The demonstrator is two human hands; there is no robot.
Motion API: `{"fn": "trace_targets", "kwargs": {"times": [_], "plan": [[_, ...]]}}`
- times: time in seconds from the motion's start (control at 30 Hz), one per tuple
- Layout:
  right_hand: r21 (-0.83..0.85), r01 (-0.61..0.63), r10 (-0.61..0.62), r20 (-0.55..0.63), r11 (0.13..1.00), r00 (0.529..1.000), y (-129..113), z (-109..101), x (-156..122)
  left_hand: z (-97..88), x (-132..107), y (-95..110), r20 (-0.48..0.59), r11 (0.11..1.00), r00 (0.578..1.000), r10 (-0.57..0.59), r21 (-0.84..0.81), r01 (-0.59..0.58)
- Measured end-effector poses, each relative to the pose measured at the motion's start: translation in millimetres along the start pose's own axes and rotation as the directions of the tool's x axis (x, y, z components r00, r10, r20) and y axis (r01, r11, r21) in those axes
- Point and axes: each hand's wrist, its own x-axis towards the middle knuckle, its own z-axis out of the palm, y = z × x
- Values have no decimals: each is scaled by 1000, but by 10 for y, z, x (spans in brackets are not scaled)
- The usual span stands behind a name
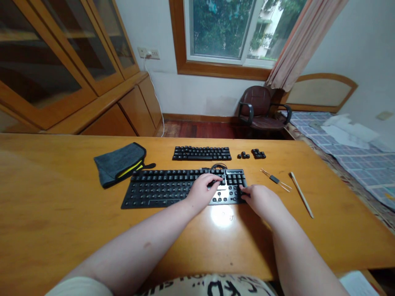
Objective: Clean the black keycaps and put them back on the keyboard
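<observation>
The glossy yellow-brown wooden desk [92,246] carried a black keyboard [163,191] lying flat across its middle, a dark cable [219,166] coiled just behind it. Farther back, a wide block of black keycaps [201,154] lay in neat rows, with a small cluster of keycaps [243,156] to its right and a slightly larger cluster [258,154] beyond that. A folded gray cloth [120,164], black-edged and showing yellow inside, lay near the keyboard's left end. Off its right end, well apart from it, a wire puller [274,179] with a dark grip and a slim pale stick [301,195] lay slantwise near each other.
</observation>
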Motion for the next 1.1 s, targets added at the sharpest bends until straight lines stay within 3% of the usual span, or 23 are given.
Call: {"fn": "trace_targets", "kwargs": {"times": [0.23, 0.37, 0.5, 0.6, 0.73, 0.83, 0.97, 1.1], "plan": [[42, -19, 17, 46, 999, 999, -16, -24, 5, -8, 5, 9, 2, 1000, 1000, 4, 4, -4], [74, 6, -4, -21, 997, 1000, 34, -75, -42, -12, 6, 20, -7, 1000, 1000, -4, -7, 4], [128, -57, 79, -177, 990, 981, 255, -292, -128, -14, 7, 26, -18, 1000, 1000, -2, -26, 2], [103, -198, 217, -224, 975, 950, 558, -534, -69, -14, 7, 21, -16, 1000, 1000, -1, -24, 0], [125, -256, 281, -262, 959, 923, 989, -790, 313, -10, 6, 7, -11, 1000, 1000, 3, -25, -3], [209, -247, 294, -237, 946, 926, 1175, -846, 734, -6, 7, 0, -14, 1000, 1000, -4, -23, 4], [236, -210, 264, -226, 949, 938, 1212, -748, 1245, -6, 7, 2, -10, 1000, 1000, -17, -17, 17], [223, -154, 206, -234, 963, 950, 1169, -607, 1580, -12, 7, 11, -8, 1000, 1000, -25, -8, 25]]}}
